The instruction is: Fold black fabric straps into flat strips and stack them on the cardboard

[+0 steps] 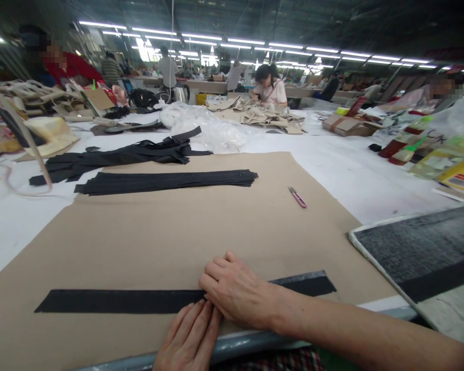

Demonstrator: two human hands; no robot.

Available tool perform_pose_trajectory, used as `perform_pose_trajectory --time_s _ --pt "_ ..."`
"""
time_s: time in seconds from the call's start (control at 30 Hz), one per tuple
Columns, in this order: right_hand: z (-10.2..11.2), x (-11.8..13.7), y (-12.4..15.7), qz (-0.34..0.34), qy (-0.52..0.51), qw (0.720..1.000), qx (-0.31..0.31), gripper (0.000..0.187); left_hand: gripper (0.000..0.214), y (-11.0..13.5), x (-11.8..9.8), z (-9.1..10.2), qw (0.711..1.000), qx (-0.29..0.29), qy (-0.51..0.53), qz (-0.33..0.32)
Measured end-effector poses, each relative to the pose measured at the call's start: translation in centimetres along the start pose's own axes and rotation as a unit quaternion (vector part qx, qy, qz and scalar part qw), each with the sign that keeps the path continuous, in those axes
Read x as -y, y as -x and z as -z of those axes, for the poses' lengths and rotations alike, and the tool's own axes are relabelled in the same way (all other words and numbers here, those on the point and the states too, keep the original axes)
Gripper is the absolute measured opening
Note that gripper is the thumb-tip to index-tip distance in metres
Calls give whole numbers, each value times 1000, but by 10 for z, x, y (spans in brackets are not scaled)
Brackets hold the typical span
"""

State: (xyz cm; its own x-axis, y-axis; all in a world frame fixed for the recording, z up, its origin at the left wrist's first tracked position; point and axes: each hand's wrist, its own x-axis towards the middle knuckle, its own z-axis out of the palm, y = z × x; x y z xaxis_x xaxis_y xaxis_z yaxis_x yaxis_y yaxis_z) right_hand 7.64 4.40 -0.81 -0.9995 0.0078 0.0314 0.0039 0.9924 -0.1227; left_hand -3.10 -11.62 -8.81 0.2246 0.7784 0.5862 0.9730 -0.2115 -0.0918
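A long black fabric strip (119,301) lies flat across the brown paper sheet (170,232), near the table's front edge. At the strip's middle, my right hand (239,293) is closed with curled fingers, gripping its edge. My left hand (193,335) comes up from below, its fingers pressed together on the strip's near edge against my right hand. Both sets of fingertips are partly hidden. To the right of my hands, the strip's far edge looks greyish and folded.
A neat stack of black strips (170,182) and a looser black pile (127,158) lie farther back. Pink-handled thread snips (297,197) rest on the paper. A dark-covered board (436,247) stands at the right. Clear plastic bags (204,126) and co-workers are beyond.
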Motion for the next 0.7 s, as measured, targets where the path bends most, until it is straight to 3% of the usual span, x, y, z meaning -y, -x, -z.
perform_pose_trajectory --time_s 0.1,0.2,0.37,0.43,0.57,0.7 --pt "-1 -2 1 30 29 999 -6 11 36 -2 -1 -1 1000 -7 4 -4" --pt "-7 1 1 25 29 999 -5 8 36 -3 -6 -3 999 -35 23 34" --pt "-22 12 -3 -144 -39 989 -8 6 35 -1 -8 -4 999 -36 23 34" --pt "-19 11 -3 -172 -89 981 -4 3 36 0 -6 -3 999 -27 17 28" --pt "-1 -1 -2 -129 -187 974 13 16 38 1 -3 1 1000 0 14 26" --pt "2 -6 1 -62 -169 984 -12 10 41 3 -10 -1 997 -9 40 68"
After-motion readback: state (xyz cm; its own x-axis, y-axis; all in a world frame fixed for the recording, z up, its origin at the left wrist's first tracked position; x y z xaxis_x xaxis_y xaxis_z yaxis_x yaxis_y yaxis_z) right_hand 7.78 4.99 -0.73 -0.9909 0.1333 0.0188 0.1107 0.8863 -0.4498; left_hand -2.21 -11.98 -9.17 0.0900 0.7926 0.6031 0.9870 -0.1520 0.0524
